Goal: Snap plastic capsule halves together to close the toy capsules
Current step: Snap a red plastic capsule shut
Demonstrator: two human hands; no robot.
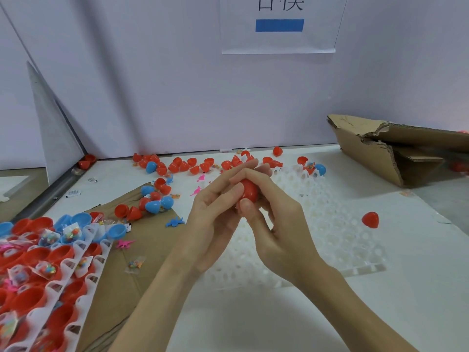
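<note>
Fingers (234,190) grip red capsule (250,190); sign (279,24) partly legible.

Both hands raised together: left (215,212) and right (274,224), fingers curled, gripping.

One view only, from a wide-angle camera worn on your head. It looks forward and down across the white desk (253,323) toward its far edge, where a pale wall (165,85) rises with a paper sign (279,24) near the top of the frame. Your forearms enter from the bottom edge and your hands meet close to the lens at the centre. The desk's left side and its far right corner both fall inside the frame, bent slightly by the lens.
</note>
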